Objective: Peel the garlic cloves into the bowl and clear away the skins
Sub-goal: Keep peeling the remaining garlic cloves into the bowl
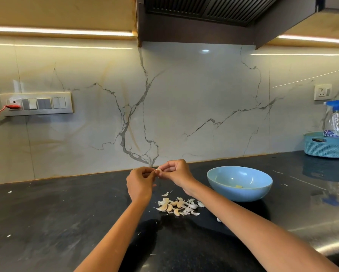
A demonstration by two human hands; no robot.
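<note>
Head view shows left hand [140, 182] and right hand [175, 171] pinching 1 garlic clove [158, 170] above the counter [66, 213]; clove pile [179, 206] lies below, blue bowl [239, 183] beside, basket [326, 145] with spray bottle [335, 118] far right.

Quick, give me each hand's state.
Left hand: pinching the garlic clove.
Right hand: pinching the same garlic clove.

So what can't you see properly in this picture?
- Clove, head view: mostly covered by the fingers of the left hand and right hand; how much is peeled is unclear.
- Bowl: near wall hides most of the bottom; only a yellowish bit shows.
- Pile: too small to tell cloves from skins.
- Basket: cut off by the right edge.
</note>
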